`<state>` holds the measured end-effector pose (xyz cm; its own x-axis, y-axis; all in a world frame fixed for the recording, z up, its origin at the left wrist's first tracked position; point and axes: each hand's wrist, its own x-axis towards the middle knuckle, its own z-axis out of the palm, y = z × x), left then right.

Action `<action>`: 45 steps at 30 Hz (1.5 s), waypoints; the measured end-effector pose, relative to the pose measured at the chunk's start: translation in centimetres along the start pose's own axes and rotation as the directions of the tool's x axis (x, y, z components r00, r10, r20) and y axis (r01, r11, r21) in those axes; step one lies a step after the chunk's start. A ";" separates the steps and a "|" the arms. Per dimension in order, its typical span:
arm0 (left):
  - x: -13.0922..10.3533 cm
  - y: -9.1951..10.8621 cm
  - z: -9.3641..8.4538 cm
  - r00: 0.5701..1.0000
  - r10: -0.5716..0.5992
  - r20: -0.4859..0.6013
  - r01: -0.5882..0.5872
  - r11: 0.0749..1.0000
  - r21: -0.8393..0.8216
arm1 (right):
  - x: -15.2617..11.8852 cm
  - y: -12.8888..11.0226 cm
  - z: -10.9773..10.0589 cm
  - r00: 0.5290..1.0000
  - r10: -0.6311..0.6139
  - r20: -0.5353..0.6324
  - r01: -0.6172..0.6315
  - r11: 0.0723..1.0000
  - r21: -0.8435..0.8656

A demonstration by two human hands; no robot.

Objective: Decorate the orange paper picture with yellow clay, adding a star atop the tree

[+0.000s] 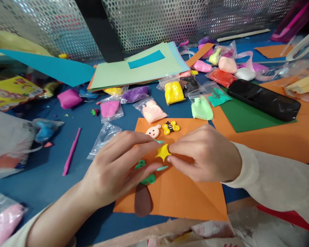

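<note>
A small yellow clay star [163,152] is between my hands, above an orange sheet [185,199]. My right hand [203,154] pinches its right side between thumb and fingers. My left hand [121,164] has its thumb and fingers apart at the star's left side, the fingertips close around it. Behind the star lie a pale clay face [153,131] and a yellow and black clay bee [170,127]. Green clay pieces [149,179] show partly under my left hand, with a brown clay shape [143,201] below them.
Bagged clay, such as a yellow pack [174,92] and a light green pack [202,107], lies behind the sheet. A black case [264,99] rests at the right. A pink tool [72,151] lies at the left. Stacked paper [134,72] stands near the perforated panel.
</note>
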<state>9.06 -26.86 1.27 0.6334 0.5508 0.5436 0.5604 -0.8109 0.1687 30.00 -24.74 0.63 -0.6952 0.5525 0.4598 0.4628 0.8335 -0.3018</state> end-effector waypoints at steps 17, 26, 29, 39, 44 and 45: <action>-0.2 0.2 -0.4 0.995 0.073 -0.071 -0.058 0.981 0.185 | -0.3 0.1 0.2 0.999 -0.025 0.022 0.026 1.000 -0.015; -0.3 1.1 -0.3 0.986 0.026 -0.165 0.025 0.953 0.301 | -0.1 -0.3 0.0 0.998 -0.029 0.047 0.033 0.995 -0.095; -0.3 1.4 -0.4 0.986 -0.038 -0.165 0.097 0.925 0.368 | -0.1 -0.3 0.0 0.999 -0.034 0.030 0.038 0.991 -0.129; -0.1 1.4 0.0 0.996 0.014 -0.085 0.021 0.918 0.396 | -0.2 -0.6 0.5 0.996 -0.084 -0.007 0.079 0.962 -0.261; -0.3 1.8 0.0 0.995 0.003 -0.104 0.040 0.912 0.408 | 0.0 -0.9 0.6 0.996 -0.092 -0.017 0.081 0.936 -0.343; -0.3 1.9 0.0 0.995 0.001 -0.103 0.042 0.912 0.407 | 0.0 -0.9 0.6 0.995 -0.095 -0.014 0.084 0.928 -0.363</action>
<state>9.90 -28.56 1.44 0.5752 0.5267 0.6259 0.7550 -0.6362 -0.1585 29.24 -25.50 0.38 -0.7284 0.4705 0.4980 0.5710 0.8186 0.0617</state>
